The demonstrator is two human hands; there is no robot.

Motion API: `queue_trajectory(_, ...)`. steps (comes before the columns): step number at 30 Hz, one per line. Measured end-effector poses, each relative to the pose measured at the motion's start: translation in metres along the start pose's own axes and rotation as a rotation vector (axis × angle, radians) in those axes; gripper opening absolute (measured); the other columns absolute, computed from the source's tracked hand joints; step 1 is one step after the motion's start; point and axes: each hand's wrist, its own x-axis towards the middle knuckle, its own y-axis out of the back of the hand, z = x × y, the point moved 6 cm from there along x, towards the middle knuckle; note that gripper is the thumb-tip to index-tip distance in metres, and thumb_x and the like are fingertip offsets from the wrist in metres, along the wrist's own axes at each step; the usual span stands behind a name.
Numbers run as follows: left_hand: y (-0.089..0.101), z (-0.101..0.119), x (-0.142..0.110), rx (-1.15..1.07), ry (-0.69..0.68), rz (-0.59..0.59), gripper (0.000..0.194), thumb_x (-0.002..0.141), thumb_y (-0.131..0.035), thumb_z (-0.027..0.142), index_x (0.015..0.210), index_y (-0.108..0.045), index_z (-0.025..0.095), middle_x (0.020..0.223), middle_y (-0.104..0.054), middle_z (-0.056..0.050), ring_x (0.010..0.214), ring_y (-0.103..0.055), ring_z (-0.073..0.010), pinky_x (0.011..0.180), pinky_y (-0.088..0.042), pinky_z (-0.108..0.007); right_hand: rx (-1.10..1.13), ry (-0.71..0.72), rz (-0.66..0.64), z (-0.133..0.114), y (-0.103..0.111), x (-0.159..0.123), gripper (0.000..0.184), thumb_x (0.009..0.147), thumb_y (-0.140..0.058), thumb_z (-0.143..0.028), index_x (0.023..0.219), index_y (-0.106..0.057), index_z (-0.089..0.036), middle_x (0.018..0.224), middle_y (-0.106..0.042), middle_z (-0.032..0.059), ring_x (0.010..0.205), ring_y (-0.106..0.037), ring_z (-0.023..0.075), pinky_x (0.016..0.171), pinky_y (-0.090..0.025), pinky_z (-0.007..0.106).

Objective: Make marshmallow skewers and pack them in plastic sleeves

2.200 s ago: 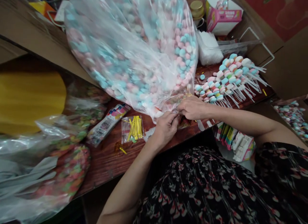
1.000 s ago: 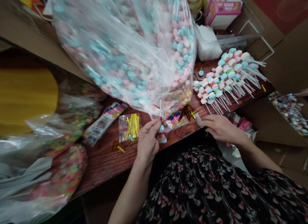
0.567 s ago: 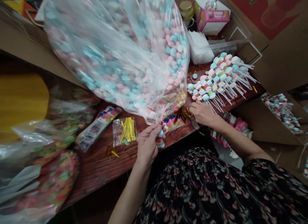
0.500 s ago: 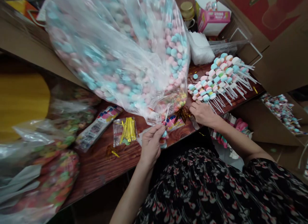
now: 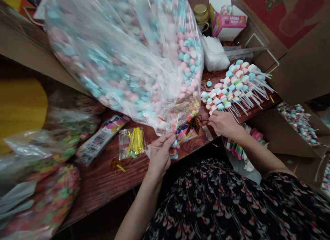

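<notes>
"Because the left hand (image 5: 160,152) grips the candy stick (image 5: 174,151) by little more than thumb and fingertips, what hazard is recorded?"

"Slippage, in my judgement. Its candy end hangs just beside the curled fingers, close to the near edge of the table (image 5: 103,185); a loosened pinch could send it off."

"And on the other side?"

"The right hand (image 5: 224,123) is at the gold foil strips (image 5: 194,124), which lie just inward of its fingertips. Whether it holds a strand, I cannot tell. Overlapping strips could snag together if pulled. The candy skewers (image 5: 228,83) lie immediately beyond its knuckles, so a careless lift could disturb them."

"Pose of both?"

"Left: forearm angled up from the body, thumb pressed on bent fingers, white stick pointing up and away. Right: forearm in from the side, palm downward, fingers drawn together, low over the table."
</notes>
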Motion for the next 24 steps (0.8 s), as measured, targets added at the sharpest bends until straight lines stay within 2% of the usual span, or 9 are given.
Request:
queue_trajectory(2, -0.001, -0.002, -0.001, 0.006, -0.008, -0.004, 0.025, 0.064, -0.083, 0.032, 0.081, -0.075, 0.015, 0.063, -0.071, -0.002, 0.047, -0.059, -0.0088, 0.046, -0.046, -0.018, -0.007, -0.068, -0.036, -0.005, -0.009, -0.006, 0.027, 0.095, -0.048, -0.033, 0.089, -0.068, -0.015, 0.094, -0.065, 0.0092, 0.078, -0.058, 0.0185, 0.060, -0.028, 0.030)
queue_trajectory(4, -0.004, -0.004, -0.003, 0.009, -0.005, -0.019, 0.025, 0.063, -0.084, 0.032, 0.081, -0.076, 0.015, 0.062, -0.070, -0.001, 0.048, -0.059, -0.0082, 0.047, -0.046, -0.017, 0.006, -0.110, -0.029, -0.012, -0.019, -0.010, 0.027, 0.096, -0.045, -0.031, 0.094, -0.067, -0.015, 0.099, -0.065, 0.0100, 0.082, -0.059, 0.0191, 0.060, -0.029, 0.030)
queue_trajectory(7, -0.010, -0.008, -0.003, 0.015, 0.022, -0.046, 0.027, 0.062, -0.084, 0.033, 0.081, -0.076, 0.015, 0.062, -0.070, -0.001, 0.047, -0.058, -0.0080, 0.045, -0.043, -0.016, 0.025, -0.166, 0.015, -0.017, -0.034, -0.012, 0.026, 0.096, -0.041, -0.024, 0.099, -0.065, -0.015, 0.101, -0.063, 0.0114, 0.087, -0.059, 0.0205, 0.061, -0.030, 0.030)
queue_trajectory(10, -0.010, -0.010, -0.003, 0.034, 0.033, -0.053, 0.027, 0.063, -0.084, 0.033, 0.080, -0.076, 0.015, 0.066, -0.071, -0.002, 0.047, -0.057, -0.0074, 0.045, -0.043, -0.017, 0.084, -0.179, 0.105, -0.016, -0.040, -0.013, 0.023, 0.095, -0.041, -0.023, 0.092, -0.062, -0.014, 0.097, -0.062, 0.0116, 0.083, -0.057, 0.0202, 0.061, -0.030, 0.030)
queue_trajectory(14, -0.004, -0.008, -0.003, 0.071, 0.014, -0.046, 0.027, 0.064, -0.083, 0.034, 0.083, -0.076, 0.015, 0.063, -0.070, -0.002, 0.047, -0.056, -0.0074, 0.046, -0.043, -0.017, 0.396, -0.117, 0.341, -0.006, -0.028, -0.024, 0.021, 0.093, -0.036, -0.016, 0.082, -0.055, -0.017, 0.081, -0.058, 0.0062, 0.073, -0.052, 0.0164, 0.065, -0.035, 0.028)
queue_trajectory(17, 0.000, -0.008, -0.004, 0.082, 0.007, -0.038, 0.027, 0.064, -0.082, 0.034, 0.083, -0.076, 0.015, 0.061, -0.069, -0.001, 0.047, -0.056, -0.0079, 0.045, -0.042, -0.017, 0.655, -0.125, 0.507, 0.004, -0.016, -0.037, 0.016, 0.092, -0.041, -0.017, 0.081, -0.052, -0.019, 0.071, -0.053, 0.0002, 0.064, -0.048, 0.0131, 0.063, -0.037, 0.026)
queue_trajectory(21, -0.005, -0.012, -0.006, 0.122, 0.018, -0.046, 0.027, 0.068, -0.079, 0.036, 0.085, -0.076, 0.016, 0.065, -0.070, -0.001, 0.048, -0.055, -0.0085, 0.046, -0.041, -0.018, 0.961, -0.109, 0.528, -0.003, -0.003, -0.044, 0.013, 0.092, -0.048, -0.018, 0.080, -0.053, -0.020, 0.064, -0.048, -0.0046, 0.054, -0.043, 0.0095, 0.056, -0.037, 0.023)
queue_trajectory(24, -0.023, -0.011, -0.006, 0.214, -0.013, -0.139, 0.025, 0.072, -0.075, 0.037, 0.084, -0.076, 0.016, 0.067, -0.068, -0.001, 0.051, -0.054, -0.0087, 0.049, -0.042, -0.019, 1.122, 0.050, 0.508, -0.032, 0.014, -0.038, 0.010, 0.093, -0.050, -0.019, 0.089, -0.059, -0.020, 0.066, -0.051, -0.0045, 0.054, -0.047, 0.0086, 0.054, -0.040, 0.022)
